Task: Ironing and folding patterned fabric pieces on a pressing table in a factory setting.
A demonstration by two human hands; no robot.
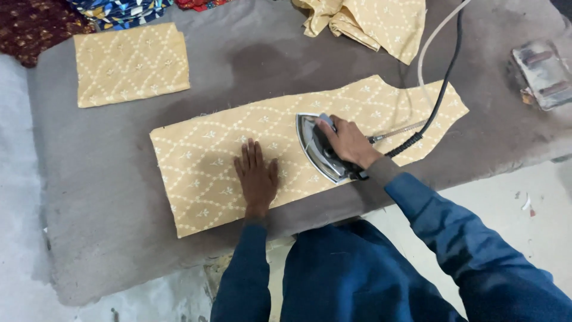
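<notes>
1. The big yellow cloth [238, 161] with small white flowers lies flat on the grey counter [101, 226]. Every place below is told from this cloth.
2. The iron [319, 149] sits on the cloth, a bit right of its middle. Its pointed tip faces the left end of the cloth.
3. The right hand [348, 143] is on top of the iron. Its grip is wrapped tight around the handle.
4. The left hand [257, 176] lies flat on the cloth, just left of the iron. Its fingers are spread out and hold nothing.
5. A black cord [444, 89] and a pale hose [426, 50] run from the back of the iron, over the right end of the cloth, and away past its far edge.
6. A small folded yellow piece [131, 62] lies beyond the far left corner of the cloth.
7. A crumpled yellow piece [369, 21] lies beyond the far edge.
8. A metal stand [542, 74] sits far off to the right of the cloth.
</notes>
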